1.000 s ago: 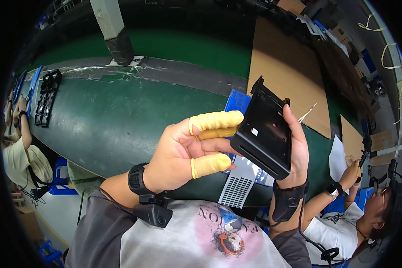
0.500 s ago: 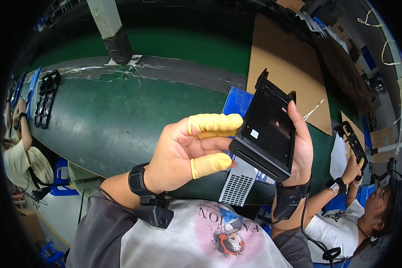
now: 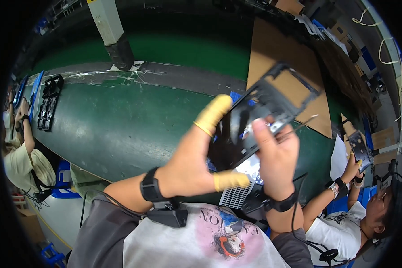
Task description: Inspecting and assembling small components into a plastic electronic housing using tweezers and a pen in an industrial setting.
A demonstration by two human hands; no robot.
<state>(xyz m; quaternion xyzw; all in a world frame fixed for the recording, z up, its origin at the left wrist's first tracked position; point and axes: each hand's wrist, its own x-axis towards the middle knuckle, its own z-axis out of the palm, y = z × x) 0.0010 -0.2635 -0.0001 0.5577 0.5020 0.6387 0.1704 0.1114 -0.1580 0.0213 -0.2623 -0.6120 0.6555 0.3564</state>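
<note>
Black frame (image 3: 267, 106) is off the bench (image 3: 120, 125), up in front of me over the near edge, tilted, windowed end pointing to the far right. My right hand (image 3: 277, 158) has it: thumb on top, fingers mostly hidden under the frame, closed on the near-right long side. Probably gripped there so that one hand takes the weight and the other end is free. Thin tool (image 3: 303, 125), maybe tweezers, sticks out past that hand; looks tucked in, likely to keep it handy.

My left hand (image 3: 185, 156) is spread wide at the frame's left end, thumb well apart from forefinger. Blur, so can't tell if it touches. Yellow finger cots (image 3: 215, 114) on it, presumably to keep prints off the glossy part.

Grid-pattern sheet (image 3: 236, 196) lies at the bench's near edge, below the frame, likely for short reach. Cardboard (image 3: 279, 51) lies toward the far edge, maybe to protect the top.
</note>
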